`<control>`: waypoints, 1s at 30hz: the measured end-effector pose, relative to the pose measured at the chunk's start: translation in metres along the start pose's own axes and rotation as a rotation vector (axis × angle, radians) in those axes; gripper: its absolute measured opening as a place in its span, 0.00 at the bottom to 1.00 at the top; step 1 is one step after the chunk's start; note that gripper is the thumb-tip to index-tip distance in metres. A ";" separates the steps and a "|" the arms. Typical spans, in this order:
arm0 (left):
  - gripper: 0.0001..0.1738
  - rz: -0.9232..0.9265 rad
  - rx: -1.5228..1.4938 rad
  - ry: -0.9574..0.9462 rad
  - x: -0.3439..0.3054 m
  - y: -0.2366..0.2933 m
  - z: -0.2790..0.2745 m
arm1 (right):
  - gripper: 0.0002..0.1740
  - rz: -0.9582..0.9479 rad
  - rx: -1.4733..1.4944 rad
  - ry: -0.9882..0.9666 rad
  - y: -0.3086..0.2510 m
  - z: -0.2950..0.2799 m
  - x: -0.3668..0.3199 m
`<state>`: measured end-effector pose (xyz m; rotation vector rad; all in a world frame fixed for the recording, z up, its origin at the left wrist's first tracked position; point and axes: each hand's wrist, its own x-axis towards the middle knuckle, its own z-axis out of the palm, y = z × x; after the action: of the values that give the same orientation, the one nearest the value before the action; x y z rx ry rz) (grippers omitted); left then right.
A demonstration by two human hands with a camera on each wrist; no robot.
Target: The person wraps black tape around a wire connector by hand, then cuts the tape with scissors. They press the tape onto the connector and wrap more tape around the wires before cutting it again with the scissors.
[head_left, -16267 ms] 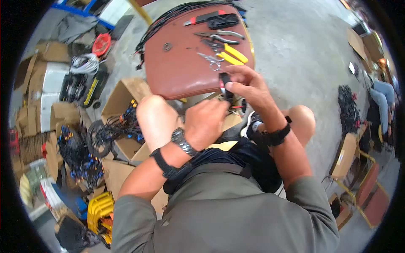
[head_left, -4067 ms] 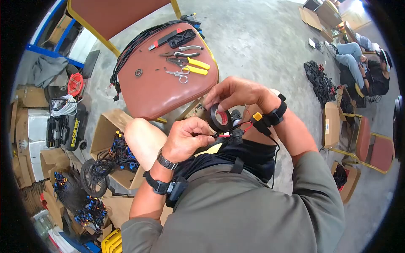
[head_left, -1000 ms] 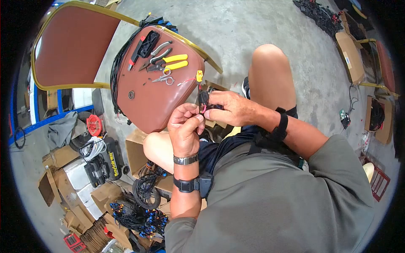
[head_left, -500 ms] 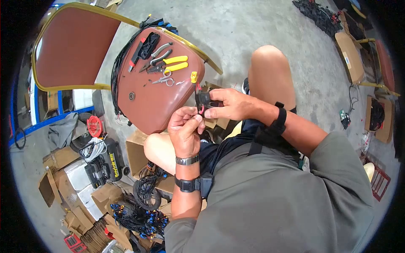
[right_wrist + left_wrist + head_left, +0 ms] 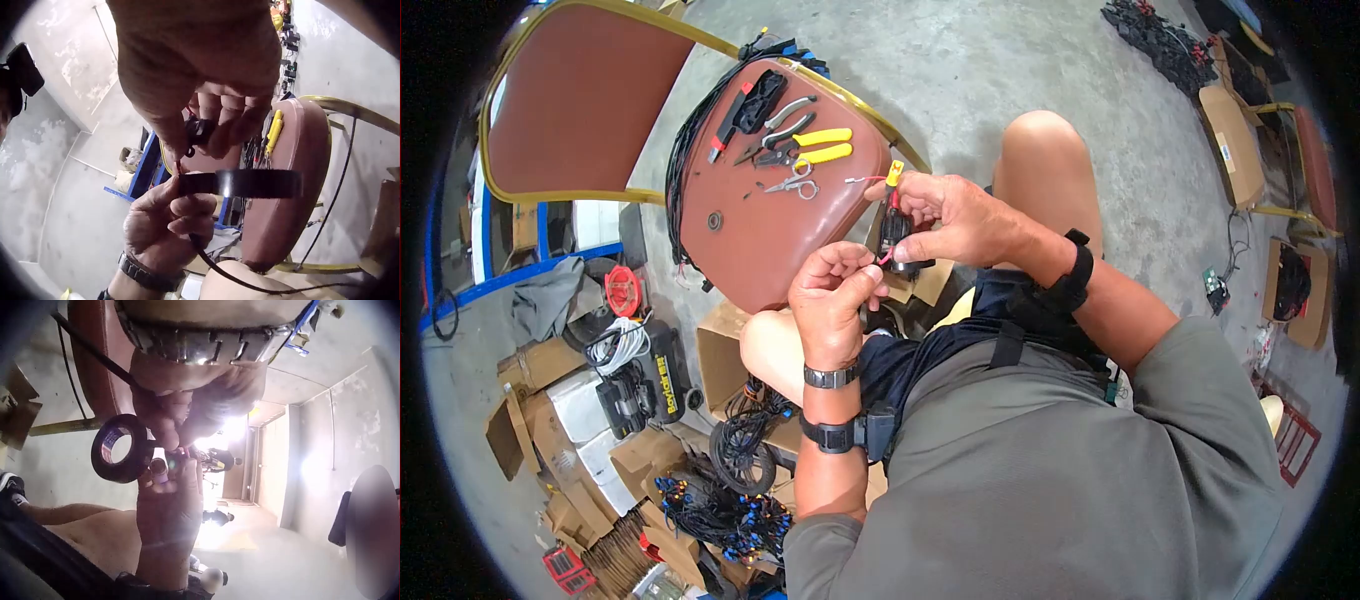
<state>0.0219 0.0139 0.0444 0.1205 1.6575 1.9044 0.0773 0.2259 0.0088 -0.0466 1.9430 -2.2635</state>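
In the head view my left hand (image 5: 830, 300) pinches a thin red wire (image 5: 886, 257) between thumb and index finger. Facing it, my right hand (image 5: 960, 222) grips a small black part (image 5: 199, 131) on the wiring; a yellow connector (image 5: 895, 172) sticks up beyond the fingers. A roll of black electrical tape (image 5: 102, 453) hangs by its strip next to the fingertips, edge-on in the right wrist view. A black cable (image 5: 234, 278) runs off from below my left hand. Fingers partly hide the wire's end.
Ahead, a brown chair seat (image 5: 750, 235) carries scissors (image 5: 792, 185), yellow-handled wire strippers (image 5: 825, 145), pliers (image 5: 785, 120), a red utility knife (image 5: 725, 130) and a small ring (image 5: 715, 220). Bundled black cables (image 5: 720, 515) and cardboard boxes lie at left.
About four seconds ago my right hand held the tape roll; now it grips the black part. In the last half second my right hand and the yellow connector shifted slightly up and right.
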 end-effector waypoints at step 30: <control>0.16 0.041 0.151 -0.037 0.008 -0.001 -0.011 | 0.14 -0.095 -0.087 -0.089 0.012 0.014 0.001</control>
<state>0.0107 0.0083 0.0387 0.2509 1.7846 1.7941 0.0791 0.2107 -0.0006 -0.2510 2.0325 -2.1919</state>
